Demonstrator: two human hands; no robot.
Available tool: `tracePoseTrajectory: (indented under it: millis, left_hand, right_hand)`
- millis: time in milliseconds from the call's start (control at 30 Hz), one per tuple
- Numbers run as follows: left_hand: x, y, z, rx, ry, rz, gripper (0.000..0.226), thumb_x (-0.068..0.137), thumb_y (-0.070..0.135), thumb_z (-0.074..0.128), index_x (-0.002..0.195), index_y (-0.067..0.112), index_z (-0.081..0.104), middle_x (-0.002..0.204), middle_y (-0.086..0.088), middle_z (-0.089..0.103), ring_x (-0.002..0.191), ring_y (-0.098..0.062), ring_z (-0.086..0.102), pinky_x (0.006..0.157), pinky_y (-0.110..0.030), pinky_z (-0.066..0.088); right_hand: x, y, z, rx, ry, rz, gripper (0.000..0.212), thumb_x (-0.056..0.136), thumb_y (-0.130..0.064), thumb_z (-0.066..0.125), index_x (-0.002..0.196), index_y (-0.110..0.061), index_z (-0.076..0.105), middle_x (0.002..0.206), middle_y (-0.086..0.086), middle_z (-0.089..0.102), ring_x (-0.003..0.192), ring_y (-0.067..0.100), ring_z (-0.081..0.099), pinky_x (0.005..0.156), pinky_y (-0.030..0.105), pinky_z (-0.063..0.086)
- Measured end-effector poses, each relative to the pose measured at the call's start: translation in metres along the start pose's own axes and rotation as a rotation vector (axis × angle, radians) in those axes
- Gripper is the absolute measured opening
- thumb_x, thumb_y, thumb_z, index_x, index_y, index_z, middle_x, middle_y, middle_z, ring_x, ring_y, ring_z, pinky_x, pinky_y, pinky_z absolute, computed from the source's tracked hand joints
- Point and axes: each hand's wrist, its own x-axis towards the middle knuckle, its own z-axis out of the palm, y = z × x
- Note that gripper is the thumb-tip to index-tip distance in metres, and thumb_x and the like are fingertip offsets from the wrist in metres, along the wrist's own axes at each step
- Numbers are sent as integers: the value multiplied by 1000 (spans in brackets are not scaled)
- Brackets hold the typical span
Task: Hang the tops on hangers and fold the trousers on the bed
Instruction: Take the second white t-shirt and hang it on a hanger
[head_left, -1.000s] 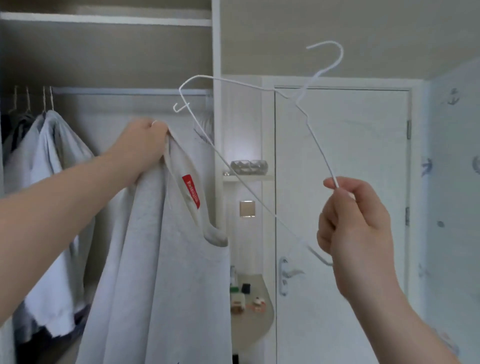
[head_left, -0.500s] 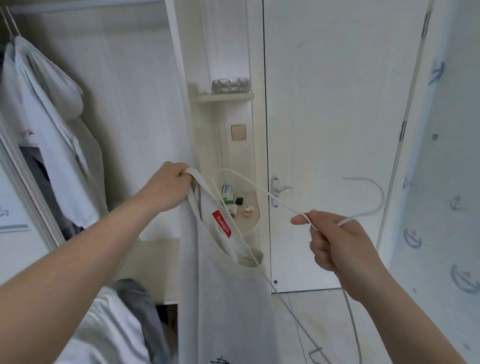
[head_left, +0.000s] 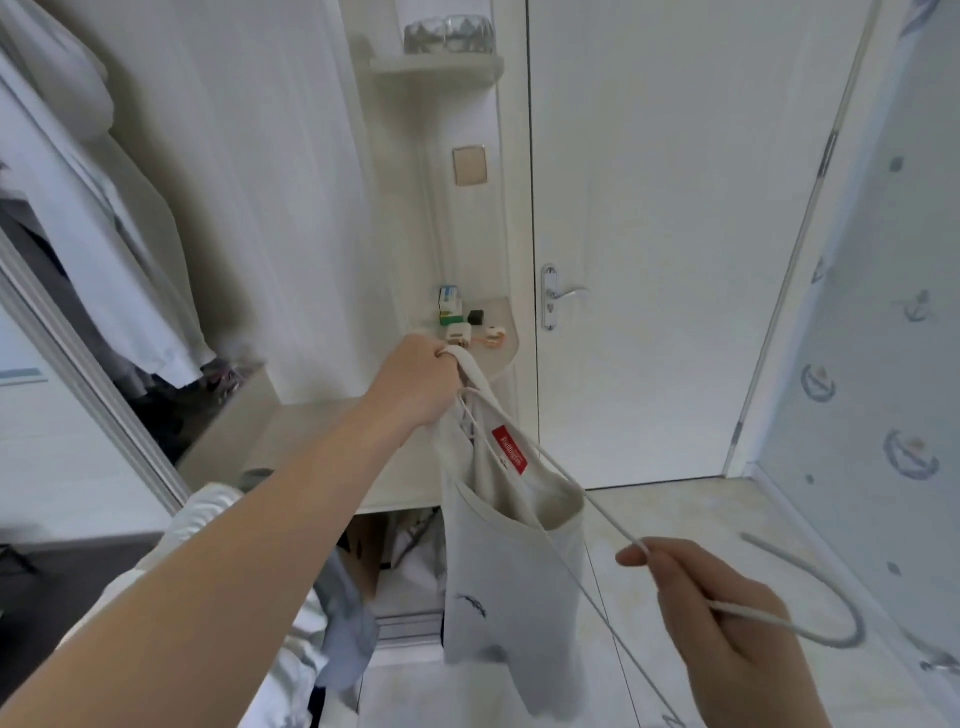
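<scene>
**Holding top and hanger beside the wardrobe**

Left hand (head_left: 415, 382) grips the pale top (head_left: 511, 587) by its collar, and the garment hangs below the fist. Right hand (head_left: 727, 629) pinches the wire hanger (head_left: 623, 528) near its hook. One hanger arm runs up-left into the neck opening. The wardrobe (head_left: 78, 374), left of the fist, holds hung shirts (head_left: 119, 249).

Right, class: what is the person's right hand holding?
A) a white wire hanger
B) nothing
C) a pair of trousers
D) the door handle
A: the right hand pinches the white wire hanger near its hook, while the left hand grips the grey top at its neckline.
</scene>
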Motion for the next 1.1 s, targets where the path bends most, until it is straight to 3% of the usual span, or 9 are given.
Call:
tracePoseTrajectory:
  millis: [233, 367, 467, 567, 733, 833, 900, 967, 1100]
  left_hand:
    - [-24, 12, -4, 360, -51, 258, 33, 100, 10, 39, 72, 16, 55, 76, -4, 58, 69, -18, 54, 57, -29, 34]
    - [-41, 23, -15, 344, -153, 315, 31, 98, 8, 42, 69, 5, 50, 64, -6, 46, 56, -18, 42, 51, -28, 30]
    - [-52, 27, -21, 265, -246, 281, 30, 100, 12, 43, 84, -8, 59, 61, -5, 44, 47, -16, 43, 43, -24, 37]
    - [-64, 23, -24, 203, -354, 219, 32, 101, 16, 46, 97, -11, 63, 64, -4, 43, 43, -11, 48, 41, -20, 43]
    - [-85, 5, -24, 351, -558, 163, 28, 95, 24, 57, 84, 3, 71, 58, 0, 52, 50, -13, 46, 55, -30, 41]
    - [-99, -3, -31, 587, -488, 364, 46, 86, 62, 45, 85, 27, 75, 57, 13, 53, 58, -6, 49, 60, -29, 39]
    - [-106, -12, -41, 742, -362, 541, 62, 76, 80, 27, 96, 43, 72, 79, 20, 55, 86, -4, 51, 73, -29, 37]
    - [-111, -23, -51, 853, -347, 676, 61, 84, 78, 19, 101, 41, 66, 97, 20, 51, 103, -7, 45, 86, -32, 35]
    - [-128, -39, -48, 809, -319, 648, 47, 92, 64, 14, 91, 32, 48, 76, 11, 52, 79, -15, 57, 68, -36, 45]
  right_hand:
    - [14, -18, 12, -228, -30, -98, 24, 100, -16, 52, 86, -26, 69, 49, -22, 47, 38, 1, 37, 45, 4, 23]
    - [40, -13, 32, -277, -158, -2, 23, 101, -22, 51, 87, -26, 70, 47, -13, 48, 38, 8, 38, 42, 12, 27]
    - [52, -8, 65, -346, -286, 47, 24, 103, -26, 49, 94, -23, 70, 57, -9, 53, 44, 7, 44, 45, 15, 31]
    - [49, -4, 98, -203, -251, 108, 26, 103, -21, 49, 86, -24, 68, 63, 5, 58, 47, 7, 43, 49, 20, 34]
    - [31, -9, 112, 137, -174, 89, 29, 98, -26, 49, 78, -32, 69, 50, -17, 50, 47, 4, 42, 50, 22, 34]
    - [24, -12, 102, 188, -187, 63, 32, 99, -22, 50, 72, -29, 66, 54, -19, 46, 53, 2, 40, 53, 20, 34]
    - [22, -16, 92, 205, -215, 61, 32, 98, -20, 51, 70, -27, 66, 54, -18, 47, 53, 1, 41, 53, 16, 34]
    - [23, -19, 81, 227, -240, 62, 30, 95, -21, 52, 68, -23, 66, 51, -18, 47, 49, 1, 43, 51, 12, 33]
    - [26, -27, 65, 297, -238, 48, 37, 94, -24, 48, 69, 3, 50, 50, -9, 37, 46, 7, 31, 46, 15, 27]
